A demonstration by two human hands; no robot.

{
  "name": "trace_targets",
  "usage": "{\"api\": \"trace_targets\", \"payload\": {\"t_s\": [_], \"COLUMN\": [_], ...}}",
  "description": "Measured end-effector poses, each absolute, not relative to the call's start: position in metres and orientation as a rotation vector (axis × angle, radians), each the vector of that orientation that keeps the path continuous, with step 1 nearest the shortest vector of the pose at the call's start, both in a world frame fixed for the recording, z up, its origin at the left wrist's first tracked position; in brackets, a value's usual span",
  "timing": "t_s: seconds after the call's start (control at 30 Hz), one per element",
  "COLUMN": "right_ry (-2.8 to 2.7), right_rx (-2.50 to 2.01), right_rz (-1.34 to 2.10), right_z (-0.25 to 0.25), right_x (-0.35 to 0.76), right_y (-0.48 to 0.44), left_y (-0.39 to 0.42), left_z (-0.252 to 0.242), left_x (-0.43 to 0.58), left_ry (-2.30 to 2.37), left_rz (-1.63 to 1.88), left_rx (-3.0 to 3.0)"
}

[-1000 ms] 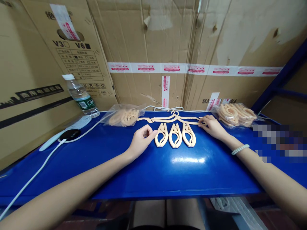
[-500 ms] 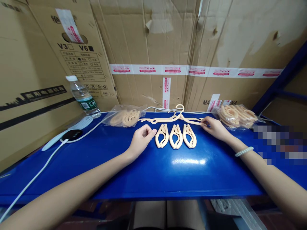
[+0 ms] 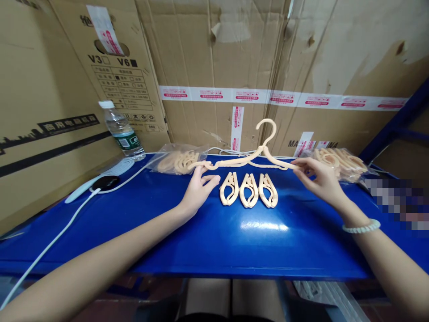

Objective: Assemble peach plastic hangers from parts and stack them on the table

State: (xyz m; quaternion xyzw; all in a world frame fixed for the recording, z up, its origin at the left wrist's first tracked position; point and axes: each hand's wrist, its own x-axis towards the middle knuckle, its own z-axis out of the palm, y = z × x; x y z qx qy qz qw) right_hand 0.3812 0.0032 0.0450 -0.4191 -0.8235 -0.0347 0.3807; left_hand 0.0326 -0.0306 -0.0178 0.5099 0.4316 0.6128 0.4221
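At the near edge, the wearer's thighs show below the blue worktop. Three folded peach plastic hangers lie in a row on it, side by side, between the hands.

The left hand is just left of the row, its thumb apart from the fingers; the fingertips meet the left arm of an unfolded hanger, though I cannot tell whether they grip it. The right hand, with a pale beaded bracelet at its wrist, pinches that hanger's right end between thumb and fingers. The hanger stretches beyond the row, hook up.

At far left are a white cable, a black oval device and a pale blue hairbrush. Farther back, clear bags of folded hangers sit left and right, the right one partly behind the hand. A water bottle stands near the left bag, before taped cardboard.
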Motion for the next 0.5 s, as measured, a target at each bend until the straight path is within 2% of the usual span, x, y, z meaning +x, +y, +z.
{"api": "trace_targets", "payload": {"t_s": [0.13, 0.27, 0.37, 0.5], "right_ry": [-2.254, -2.395, -2.464, -2.365], "right_rx": [-0.993, -0.923, -0.891, -1.122], "right_rz": [-0.092, -0.117, -0.338, -0.726], "right_z": [0.034, 0.025, 0.025, 0.027], "right_x": [0.368, 0.362, 0.362, 0.363], "right_y": [-0.001, 0.000, 0.002, -0.004], "left_y": [-0.034, -0.040, -0.042, -0.043], "left_z": [-0.019, -0.019, -0.019, -0.019], "left_x": [0.033, 0.033, 0.034, 0.034], "left_ry": [1.062, 1.075, 1.155, 1.159], "left_rz": [1.510, 1.356, 1.334, 1.354], "left_rx": [1.422, 1.830, 1.868, 1.734]}}
